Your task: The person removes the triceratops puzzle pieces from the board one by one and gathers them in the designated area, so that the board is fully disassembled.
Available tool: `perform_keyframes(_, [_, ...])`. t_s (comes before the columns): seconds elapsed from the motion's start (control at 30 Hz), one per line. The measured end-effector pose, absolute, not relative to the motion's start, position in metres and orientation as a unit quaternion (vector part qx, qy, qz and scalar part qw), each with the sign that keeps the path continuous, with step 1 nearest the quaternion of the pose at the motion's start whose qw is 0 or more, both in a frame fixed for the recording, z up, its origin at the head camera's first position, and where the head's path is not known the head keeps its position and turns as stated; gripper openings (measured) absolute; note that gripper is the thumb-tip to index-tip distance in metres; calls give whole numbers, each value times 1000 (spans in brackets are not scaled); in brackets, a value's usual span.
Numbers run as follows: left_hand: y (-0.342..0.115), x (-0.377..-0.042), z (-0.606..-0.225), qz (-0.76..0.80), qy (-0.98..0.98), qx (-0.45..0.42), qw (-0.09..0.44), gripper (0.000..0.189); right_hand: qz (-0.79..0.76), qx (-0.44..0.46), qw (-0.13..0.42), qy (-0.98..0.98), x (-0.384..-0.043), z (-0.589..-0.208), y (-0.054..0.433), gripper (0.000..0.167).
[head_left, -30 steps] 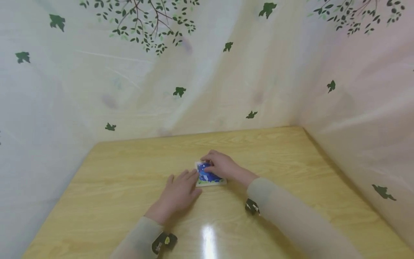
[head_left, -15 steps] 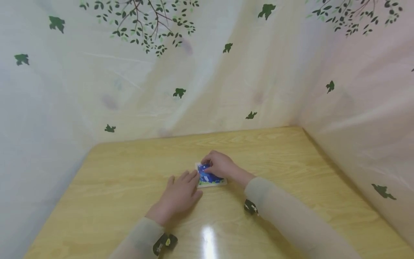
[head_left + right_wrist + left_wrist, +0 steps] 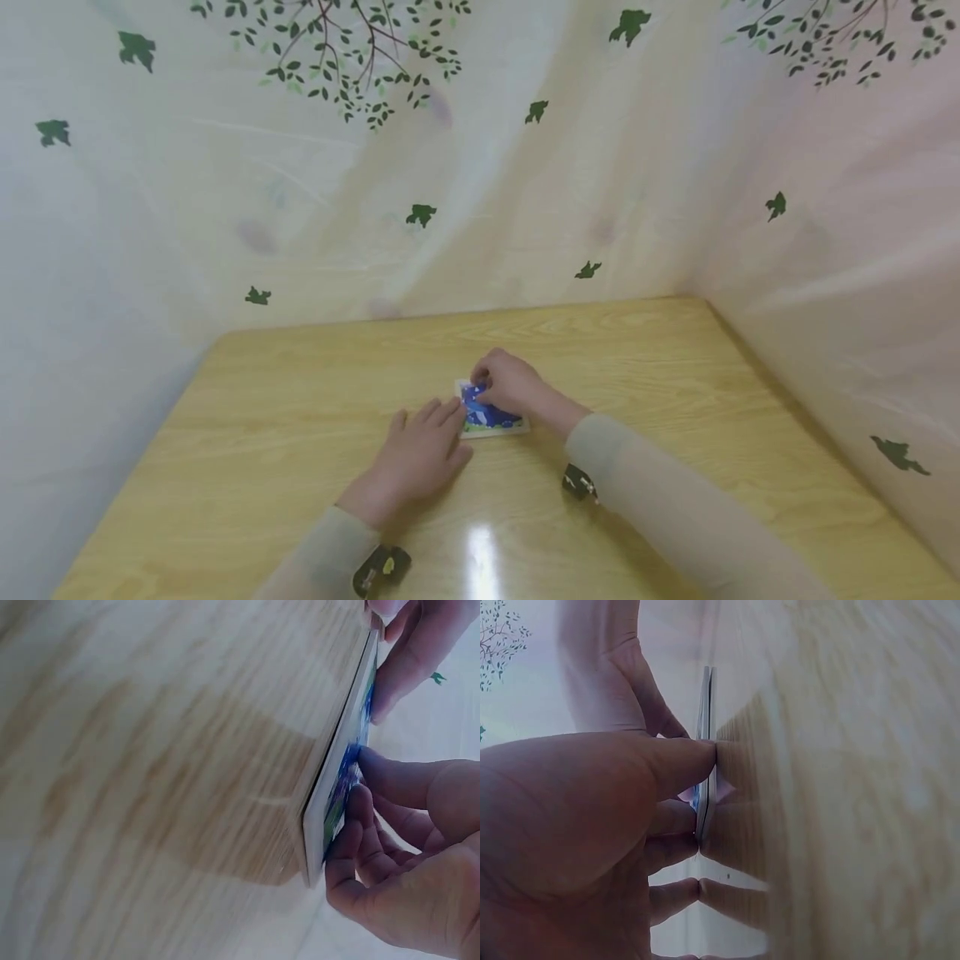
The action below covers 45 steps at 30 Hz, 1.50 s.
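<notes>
Head: wooden tabletop (image 3: 300, 433), leafy curtain (image 3: 480, 208) (left fingers (image 3: 444, 419) straight, right fingers (image 3: 488, 364) curled, hold unclear)

- Board (image 3: 489, 419): blue picture flecked with white, green along one edge, white border
- Desk (image 3: 300, 400): yellow-brown, streaky wood grain
- Cloth (image 3: 337, 200): cream, pinkish at right, printed with dark green leaves and brown twigs
- Sleeves (image 3: 675, 492): plain pale beige
- Wrist gadgets (image 3: 366, 575): black, yellow mark on the left one
</notes>
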<state>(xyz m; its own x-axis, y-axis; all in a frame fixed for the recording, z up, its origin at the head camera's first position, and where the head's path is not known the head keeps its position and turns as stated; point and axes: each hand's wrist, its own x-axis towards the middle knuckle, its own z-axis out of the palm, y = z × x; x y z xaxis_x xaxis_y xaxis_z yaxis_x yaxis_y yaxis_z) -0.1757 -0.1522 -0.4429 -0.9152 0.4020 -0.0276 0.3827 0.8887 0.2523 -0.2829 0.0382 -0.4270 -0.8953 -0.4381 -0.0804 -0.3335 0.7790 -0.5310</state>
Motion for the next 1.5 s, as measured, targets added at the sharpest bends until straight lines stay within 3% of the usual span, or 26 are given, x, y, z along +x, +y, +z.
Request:
perform_keyframes(0.47, [-151, -176, -442, 121, 972, 198, 46, 63, -229, -246, 62, 940, -281, -430, 46, 25])
perform_keyframes(1.5, [-154, -178, -443, 117, 971, 204, 44, 64, -269, -194, 127, 935, -291, -419, 38, 24])
